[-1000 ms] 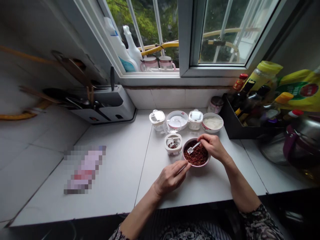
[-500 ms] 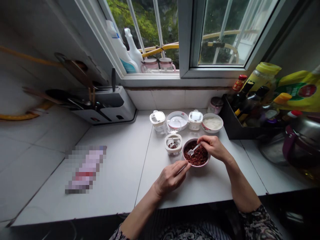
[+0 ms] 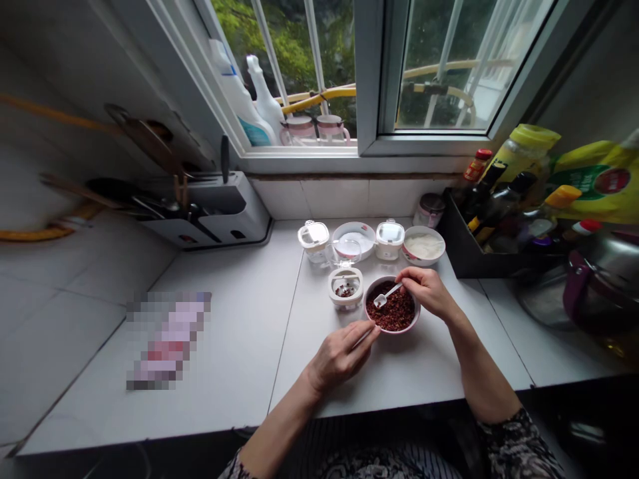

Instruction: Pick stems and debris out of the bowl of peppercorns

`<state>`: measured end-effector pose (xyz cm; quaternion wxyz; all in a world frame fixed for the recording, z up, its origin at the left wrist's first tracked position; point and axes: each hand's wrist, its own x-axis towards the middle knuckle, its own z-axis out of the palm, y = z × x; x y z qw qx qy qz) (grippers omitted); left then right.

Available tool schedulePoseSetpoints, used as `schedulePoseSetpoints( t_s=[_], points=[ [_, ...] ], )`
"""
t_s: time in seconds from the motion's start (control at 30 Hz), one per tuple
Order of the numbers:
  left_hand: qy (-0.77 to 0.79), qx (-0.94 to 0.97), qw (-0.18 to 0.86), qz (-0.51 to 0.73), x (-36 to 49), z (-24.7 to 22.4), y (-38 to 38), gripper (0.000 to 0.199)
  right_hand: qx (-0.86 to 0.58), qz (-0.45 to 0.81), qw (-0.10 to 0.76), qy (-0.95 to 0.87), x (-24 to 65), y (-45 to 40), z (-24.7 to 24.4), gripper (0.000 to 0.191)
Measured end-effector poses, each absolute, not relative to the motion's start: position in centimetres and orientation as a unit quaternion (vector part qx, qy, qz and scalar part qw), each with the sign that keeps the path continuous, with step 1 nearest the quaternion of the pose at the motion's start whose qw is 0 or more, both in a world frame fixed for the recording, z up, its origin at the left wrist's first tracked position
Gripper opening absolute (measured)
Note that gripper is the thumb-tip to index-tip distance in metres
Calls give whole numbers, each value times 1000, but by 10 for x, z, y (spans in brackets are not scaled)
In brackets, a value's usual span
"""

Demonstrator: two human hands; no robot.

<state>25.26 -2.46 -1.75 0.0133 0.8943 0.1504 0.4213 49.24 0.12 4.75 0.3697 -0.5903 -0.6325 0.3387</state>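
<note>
The left hand (image 3: 341,356) pinches a thin pale stick (image 3: 363,338) in closed fingers, its tip slanting up-right toward the bowl. The right hand's closed fingers (image 3: 417,285) grip a small white spoon (image 3: 388,295), which points left and down, its scoop just above dark red grains (image 3: 395,311), too small to identify, in a pink-rimmed bowl (image 3: 392,330) on the tabletop (image 3: 319,372).

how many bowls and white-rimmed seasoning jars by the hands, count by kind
Bowls: 3 (bowl of dark red spice, bowl of white powder, shallow white bowl)
White-rimmed seasoning jars: 3 (left jar, right jar, front jar)
Total: 6
</note>
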Motion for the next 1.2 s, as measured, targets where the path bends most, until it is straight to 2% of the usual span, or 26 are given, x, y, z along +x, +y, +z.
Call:
schedulePoseSetpoints(
  t_s=[0.13,0.5,0.77,1.2],
  points=[
    [148,894,14,423,253,-18,-24,39,-592,331,361,-640,492,1,46,19],
    [144,891,14,430,253,-18,-23,35,-616,404,407,-541,493,7,46,17],
    [141,890,15,434,254,-16,-24,32,-592,296,348,-664,492,1,46,20],
    [144,889,19,434,253,-18,-24,33,-591,357,364,-626,493,2,48,19]
  ],
)
